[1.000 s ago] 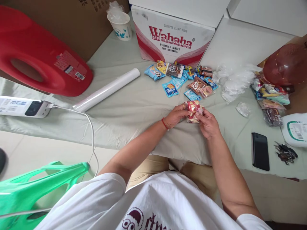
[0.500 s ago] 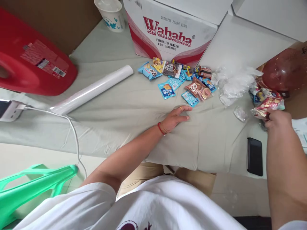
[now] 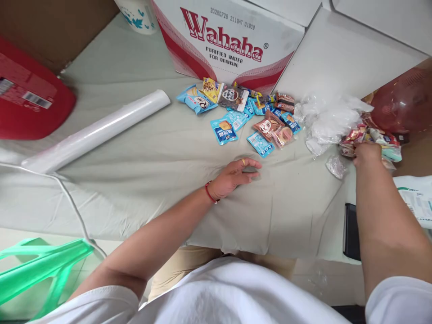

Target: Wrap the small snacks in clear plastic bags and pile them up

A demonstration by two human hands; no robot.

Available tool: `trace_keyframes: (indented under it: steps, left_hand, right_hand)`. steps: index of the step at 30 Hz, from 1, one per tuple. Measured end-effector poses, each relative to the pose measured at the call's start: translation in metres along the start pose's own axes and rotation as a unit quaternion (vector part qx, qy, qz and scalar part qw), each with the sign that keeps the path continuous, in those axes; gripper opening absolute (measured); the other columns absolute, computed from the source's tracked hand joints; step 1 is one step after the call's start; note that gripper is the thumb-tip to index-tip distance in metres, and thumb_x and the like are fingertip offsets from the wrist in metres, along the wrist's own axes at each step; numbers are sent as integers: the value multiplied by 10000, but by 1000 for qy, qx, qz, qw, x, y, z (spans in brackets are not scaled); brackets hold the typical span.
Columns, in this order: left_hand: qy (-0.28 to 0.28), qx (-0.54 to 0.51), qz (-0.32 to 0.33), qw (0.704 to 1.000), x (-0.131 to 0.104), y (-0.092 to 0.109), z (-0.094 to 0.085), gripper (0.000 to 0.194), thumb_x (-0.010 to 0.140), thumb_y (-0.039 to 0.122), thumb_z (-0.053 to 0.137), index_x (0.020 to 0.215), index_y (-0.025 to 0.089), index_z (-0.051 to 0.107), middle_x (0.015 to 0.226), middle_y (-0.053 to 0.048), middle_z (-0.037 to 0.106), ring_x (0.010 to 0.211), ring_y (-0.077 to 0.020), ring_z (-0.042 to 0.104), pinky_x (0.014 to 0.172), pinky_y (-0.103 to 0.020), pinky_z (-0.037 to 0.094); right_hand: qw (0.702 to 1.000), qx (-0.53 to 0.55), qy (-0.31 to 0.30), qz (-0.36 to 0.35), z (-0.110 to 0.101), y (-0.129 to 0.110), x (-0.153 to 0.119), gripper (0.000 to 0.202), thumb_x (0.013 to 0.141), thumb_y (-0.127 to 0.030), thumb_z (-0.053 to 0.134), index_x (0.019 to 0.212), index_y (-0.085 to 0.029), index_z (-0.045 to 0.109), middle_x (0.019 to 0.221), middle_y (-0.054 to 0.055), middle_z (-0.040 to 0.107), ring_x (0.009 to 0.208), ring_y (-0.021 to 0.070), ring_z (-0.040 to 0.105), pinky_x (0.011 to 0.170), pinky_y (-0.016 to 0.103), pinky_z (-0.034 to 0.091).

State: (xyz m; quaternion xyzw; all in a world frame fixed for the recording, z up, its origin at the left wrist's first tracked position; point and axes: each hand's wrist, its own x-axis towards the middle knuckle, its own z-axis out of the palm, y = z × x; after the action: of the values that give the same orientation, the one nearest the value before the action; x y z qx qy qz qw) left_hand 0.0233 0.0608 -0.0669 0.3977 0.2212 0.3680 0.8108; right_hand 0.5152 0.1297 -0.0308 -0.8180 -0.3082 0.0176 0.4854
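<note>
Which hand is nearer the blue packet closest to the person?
Left: the left hand is just short of the blue packet, not touching; the right hand is well rightward, at another snack pile.

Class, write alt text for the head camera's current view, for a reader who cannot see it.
A person's right hand is at a pile of wrapped packets on the right; the left hand is open over a cloth-covered table. Farther back, colourful packets lie before a Wahaha box.

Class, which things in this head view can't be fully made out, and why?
Head view:
Red packet: partly covered by the right hand; grip unclear.
Black phone: right side behind right forearm.
Paper cup: top cropped by upper frame edge.
Red container: cropped by left edge.
</note>
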Motion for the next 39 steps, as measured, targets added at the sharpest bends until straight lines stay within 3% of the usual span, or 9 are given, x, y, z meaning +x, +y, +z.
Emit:
trace_keyframes:
  steps: [4, 9, 13, 16, 19, 25, 30, 36, 39]
  left_hand:
    - [-24, -6, -16, 1000, 0, 1, 0, 375, 701, 298, 895, 1049, 203, 793, 1142, -88, 721, 1127, -239, 642, 1104, -458, 507]
    - [-19, -1, -8, 1000, 0, 2, 4, 380, 734, 412, 914, 1014, 188, 788, 1091, -82, 721, 1057, -208, 648, 1074, -434, 515]
    - [-12, 20, -2, 1000, -1, 5, 10, 485, 795, 581, 856, 1053, 181, 764, 1175, -102, 701, 1147, -232, 638, 1048, -444, 544]
    - [-3, 15, -5, 1000, 0, 4, 13, 618, 773, 675, 833, 1171, 212, 737, 1317, -120, 668, 1278, -278, 610, 1007, -418, 568]
    - [4, 1, 4, 1000, 3, 2, 13, 604, 766, 685, 833, 1135, 214, 751, 1251, -97, 717, 1208, -266, 660, 1006, -406, 564]
    - [110, -71, 53, 990, 15, 7, -3, 513, 705, 602, 913, 917, 172, 730, 953, -54, 769, 1012, -248, 725, 984, -426, 566]
    - [118, -92, 39, 988, 18, 8, -10, 521, 665, 550, 957, 910, 178, 687, 926, -57, 759, 928, -232, 729, 930, -417, 589]
    - [140, -66, 61, 986, 17, 8, -2, 526, 673, 556, 949, 885, 180, 649, 859, -16, 720, 831, -170, 694, 829, -327, 576]
    - [144, -81, 78, 983, 14, 17, 0, 515, 650, 517, 967, 875, 186, 643, 853, 10, 699, 807, -139, 669, 804, -283, 548]
  right_hand:
    - [997, 21, 36, 69, -27, -3, -23, 257, 759, 3, 605, 662, -224, 534, 747, 22, 611, 619, 141, 559, 741, 408, 538]
    - [988, 151, 27, -15, -73, -21, -94, 227, 764, -108, 661, 702, -252, 497, 839, 30, 627, 797, 179, 642, 948, 432, 541]
    - [968, 168, -181, -44, -80, -48, -176, 266, 711, -382, 845, 803, -243, 637, 852, 41, 652, 813, 213, 632, 919, 442, 551]
    - [919, 88, -378, -69, -65, -72, -229, 394, 838, -564, 782, 1098, -269, 751, 1034, 65, 739, 927, 248, 673, 944, 452, 553]
    - [878, 40, -456, -142, -43, -93, -260, 452, 886, -607, 742, 1220, -304, 764, 1126, 53, 752, 1029, 268, 678, 1039, 479, 527]
    - [853, 159, -491, -75, -10, -108, -282, 527, 873, -608, 775, 1300, -305, 718, 1191, 59, 746, 1056, 258, 693, 984, 450, 577]
    - [821, 203, -532, -25, -7, -100, -296, 802, 745, -580, 903, 1446, -339, 596, 1372, 65, 675, 1293, 281, 625, 1094, 448, 543]
    - [873, 105, -447, -166, -5, -100, -326, 1030, 663, -603, 942, 1544, -303, 499, 1512, 114, 556, 1386, 347, 519, 1213, 524, 407]
    - [880, 45, -402, -251, -3, -104, -337, 728, 765, -603, 856, 1373, -263, 641, 1305, 126, 659, 1244, 351, 576, 1123, 537, 462]
